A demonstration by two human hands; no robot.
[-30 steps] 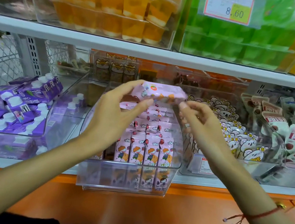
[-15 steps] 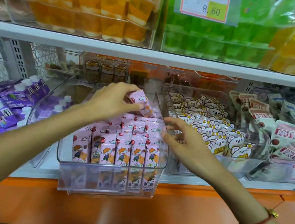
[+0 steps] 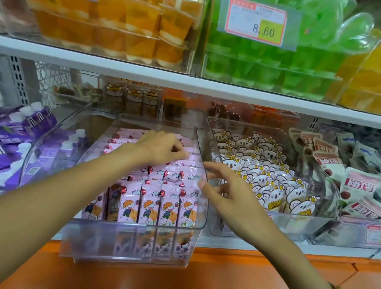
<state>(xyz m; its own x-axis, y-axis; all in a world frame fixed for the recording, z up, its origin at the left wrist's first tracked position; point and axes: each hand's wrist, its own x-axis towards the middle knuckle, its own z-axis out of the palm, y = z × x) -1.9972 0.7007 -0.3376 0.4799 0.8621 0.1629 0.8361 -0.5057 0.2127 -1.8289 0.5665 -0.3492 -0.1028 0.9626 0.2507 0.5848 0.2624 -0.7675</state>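
Your left hand (image 3: 160, 148) is reaching deep into the clear bin (image 3: 90, 245). Its fingers are curling down and pinching the top edge of a pink packet (image 3: 190, 156). That packet is sitting near the back right corner of the bin, just beside the right wall, among the other pink packets (image 3: 151, 202) that are standing in rows. Your right hand (image 3: 232, 190) is hovering at the top edge of that same wall, with its fingers spreading loose and holding nothing. I cannot tell if they are touching the wall. The bin is sticking out past the shelf front, over the orange ledge (image 3: 167, 285). The rows are filling the bin from side to side, so little room is showing between the packets and the walls. Open room is lying above the packets, under the white shelf (image 3: 122, 68). The koala packets (image 3: 264, 177) are sitting in the next bin on the right, just beside yours. The purple pouches (image 3: 5, 140) are lying in the bin on the left.
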